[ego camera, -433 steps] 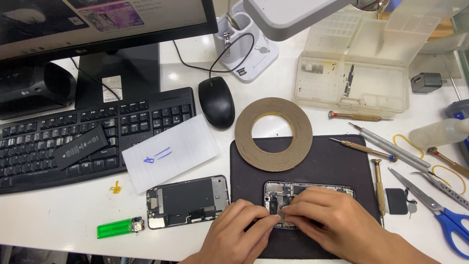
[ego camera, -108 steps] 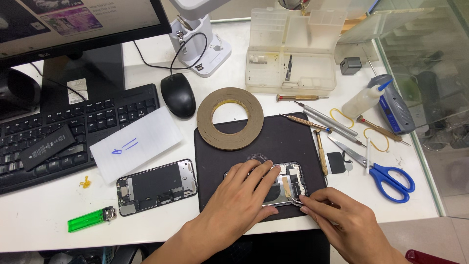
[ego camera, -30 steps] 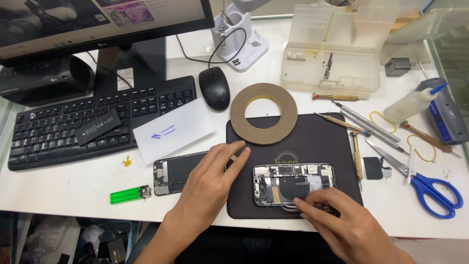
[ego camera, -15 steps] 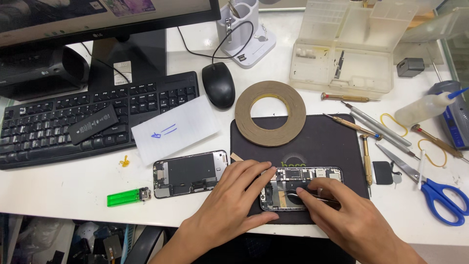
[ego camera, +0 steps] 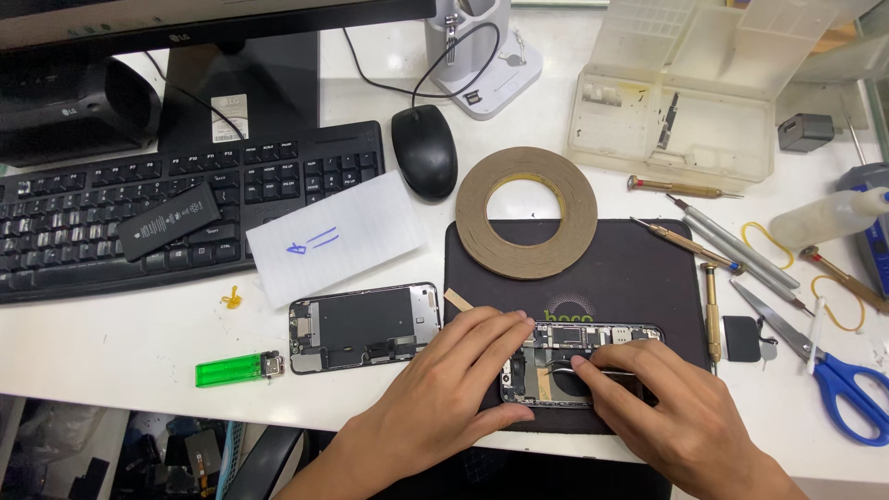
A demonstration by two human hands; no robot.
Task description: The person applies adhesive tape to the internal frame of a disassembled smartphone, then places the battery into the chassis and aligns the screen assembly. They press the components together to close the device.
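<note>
An opened phone body [ego camera: 593, 338] with bare circuitry lies on a black mat [ego camera: 639, 268] near the desk's front edge. My left hand [ego camera: 444, 393] lies flat over its left end, fingers together, pressing it down. My right hand [ego camera: 671, 407] covers the phone's right half and pinches a thin metal tool [ego camera: 597, 370], probably tweezers, whose tip points into the phone's middle. The lower part of the phone is hidden under both hands. A detached phone screen assembly [ego camera: 361, 326] lies face down just left of the mat.
A brown tape roll [ego camera: 526, 222] overlaps the mat's top edge. Screwdrivers [ego camera: 713, 310], blue scissors [ego camera: 838, 384], a squeeze bottle [ego camera: 824, 215] and a plastic parts box [ego camera: 676, 120] sit right. A keyboard [ego camera: 83, 250], mouse [ego camera: 424, 150], white card [ego camera: 333, 236] and green lighter [ego camera: 236, 369] sit left.
My left hand slid right from the mat's left part onto the phone body. My right hand moved up over the phone's right half with the tool. The head view shifted closer.
</note>
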